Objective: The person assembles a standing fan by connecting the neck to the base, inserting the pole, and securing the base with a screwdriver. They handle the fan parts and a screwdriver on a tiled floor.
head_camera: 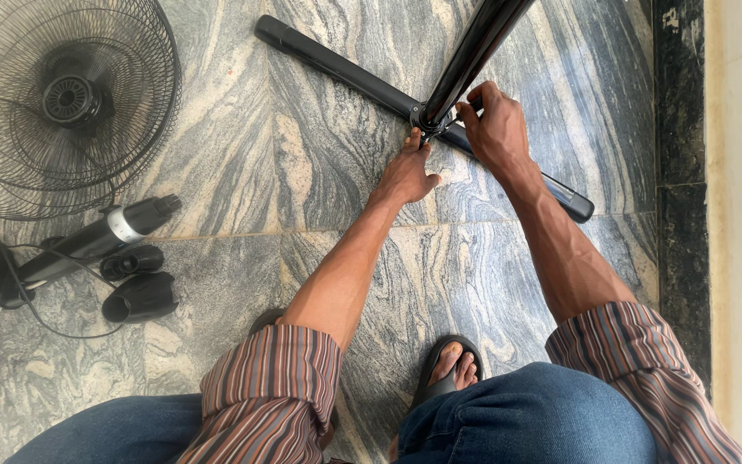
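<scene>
Grey veined stone floor [319, 172] fills my view, with a dark border strip [678, 172] and a pale wall base off to the far side of my right hand. I see my left hand [407, 176] flat-fingered, its fingertips pressed against the joint where the glossy black upright metal pole [470, 56] meets the long black base bar [345, 73] lying on the floor; that grip is not wrapped around anything, only touching. My right hand [495, 129] sits just across the joint from it, its fingers curled together on a small fitting at the foot of the pole, though I cannot tell exactly what they pinch. The bar runs diagonally under both hands, one end reaching well beyond my left hand, the other end poking out past my right wrist. The pole rises from between the two hands toward the camera and out of view.

Well away from my left hand lies a round black wire fan grille [62, 99] with its motor hub. Nearer me from it rests a black tube with a silver band [100, 236], two small black plastic collars [137, 288], and a thin black cord [45, 322]. Below both hands I see striped shirt cuffs, blue jeans, and a foot in a black sandal [448, 365].
</scene>
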